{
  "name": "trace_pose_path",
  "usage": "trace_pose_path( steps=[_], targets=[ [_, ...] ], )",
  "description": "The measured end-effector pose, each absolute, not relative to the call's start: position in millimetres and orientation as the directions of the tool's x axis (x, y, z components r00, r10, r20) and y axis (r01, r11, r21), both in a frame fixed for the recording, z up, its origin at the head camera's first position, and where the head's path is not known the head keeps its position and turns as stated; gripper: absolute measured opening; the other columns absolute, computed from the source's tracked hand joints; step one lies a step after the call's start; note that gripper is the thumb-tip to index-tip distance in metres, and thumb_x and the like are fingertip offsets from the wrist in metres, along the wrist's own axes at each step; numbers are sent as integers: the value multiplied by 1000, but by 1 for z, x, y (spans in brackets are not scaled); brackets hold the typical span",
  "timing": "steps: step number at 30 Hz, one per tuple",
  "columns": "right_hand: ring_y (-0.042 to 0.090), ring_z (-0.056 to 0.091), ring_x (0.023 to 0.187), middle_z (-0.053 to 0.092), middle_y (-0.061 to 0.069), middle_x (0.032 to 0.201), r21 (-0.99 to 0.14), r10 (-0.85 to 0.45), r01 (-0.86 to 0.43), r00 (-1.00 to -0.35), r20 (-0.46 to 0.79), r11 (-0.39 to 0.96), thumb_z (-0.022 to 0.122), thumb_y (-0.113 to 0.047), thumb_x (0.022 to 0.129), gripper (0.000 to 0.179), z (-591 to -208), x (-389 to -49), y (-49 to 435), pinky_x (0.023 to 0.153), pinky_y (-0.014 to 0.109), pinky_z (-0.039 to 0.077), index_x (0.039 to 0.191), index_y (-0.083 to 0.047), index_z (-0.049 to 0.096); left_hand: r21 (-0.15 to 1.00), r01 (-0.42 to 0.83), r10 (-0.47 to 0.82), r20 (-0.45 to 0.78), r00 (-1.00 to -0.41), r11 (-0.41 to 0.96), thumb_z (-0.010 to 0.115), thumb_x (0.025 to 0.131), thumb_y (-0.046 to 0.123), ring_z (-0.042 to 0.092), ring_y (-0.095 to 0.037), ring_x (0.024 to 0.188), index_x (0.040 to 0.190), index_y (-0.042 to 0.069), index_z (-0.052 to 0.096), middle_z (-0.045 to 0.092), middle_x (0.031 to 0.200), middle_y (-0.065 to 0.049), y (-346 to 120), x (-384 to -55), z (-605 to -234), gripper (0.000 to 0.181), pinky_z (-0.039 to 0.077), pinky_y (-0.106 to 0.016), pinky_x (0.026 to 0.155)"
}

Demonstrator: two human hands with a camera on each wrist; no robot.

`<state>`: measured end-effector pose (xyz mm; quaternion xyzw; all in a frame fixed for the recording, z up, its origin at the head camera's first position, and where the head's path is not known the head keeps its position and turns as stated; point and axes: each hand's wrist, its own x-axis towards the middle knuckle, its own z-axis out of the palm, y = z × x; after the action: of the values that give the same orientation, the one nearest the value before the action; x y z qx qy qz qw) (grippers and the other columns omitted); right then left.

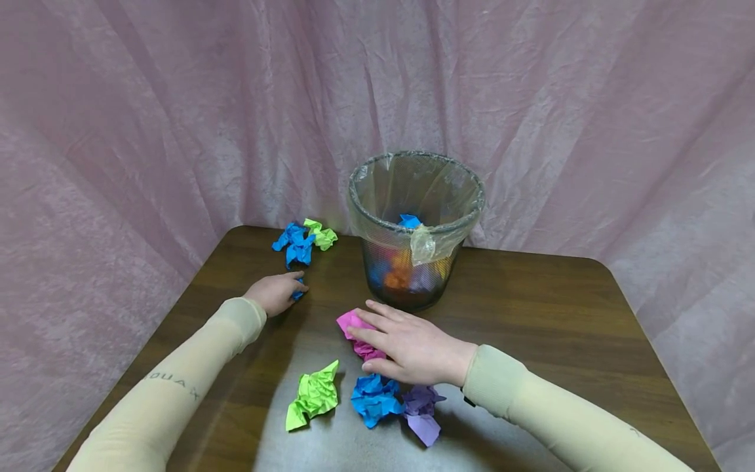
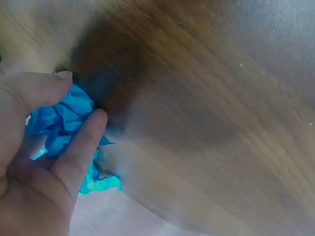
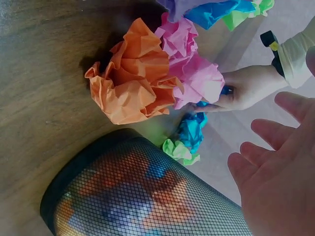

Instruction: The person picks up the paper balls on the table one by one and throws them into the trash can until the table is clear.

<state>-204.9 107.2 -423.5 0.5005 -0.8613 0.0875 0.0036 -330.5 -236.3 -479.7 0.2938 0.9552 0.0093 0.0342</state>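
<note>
My left hand (image 1: 276, 293) reaches to the left side of the table and grips a crumpled blue paper (image 1: 298, 290). Thumb and fingers lie around this paper in the left wrist view. Just beyond it are more blue crumpled papers (image 1: 295, 242) and a light green one (image 1: 321, 235). With fingers extended, my right hand (image 1: 415, 344) hovers over a pink crumpled paper (image 1: 360, 334), holding nothing. An orange crumpled paper (image 3: 135, 78) appears beside the pink one in the right wrist view; the right hand hides it from the head view.
A mesh wastebasket (image 1: 407, 269) with a clear liner stands at the back centre, with crumpled papers inside. Nearer the front lie green (image 1: 315, 395), blue (image 1: 375, 400) and purple (image 1: 423, 414) crumpled papers. A pink curtain (image 1: 531, 131) hangs behind the wooden table (image 1: 548, 308).
</note>
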Motion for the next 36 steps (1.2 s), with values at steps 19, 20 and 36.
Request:
trace_pose_path(
  steps=[19,20,36],
  targets=[
    [30,17,155,33,8,165,-174,-851,-847,-520,75,502,43,-58,106,64,-432,-204,102,123,43,21,157,-20,44,29,539,538,49,-842,842,67,87,-6,72,-31,88,100,10,81,76,95,-8,-236,-328,-484,25,58,-48,78],
    [29,17,155,33,8,165,-176,-851,-847,-520,73,502,43,-58,106,65,-432,-204,102,123,42,21,157,-20,44,32,537,534,58,-843,843,67,87,-6,72,-31,87,98,11,80,76,93,-7,-236,-328,-485,24,58,-48,77],
    [25,13,156,33,6,165,-193,-841,-830,-539,36,524,43,-59,105,66,-433,-203,101,124,41,19,160,-23,39,36,419,415,85,-906,907,65,89,-3,73,-31,86,104,19,82,77,99,-9,-234,-319,-486,32,58,-51,62]
  ],
)
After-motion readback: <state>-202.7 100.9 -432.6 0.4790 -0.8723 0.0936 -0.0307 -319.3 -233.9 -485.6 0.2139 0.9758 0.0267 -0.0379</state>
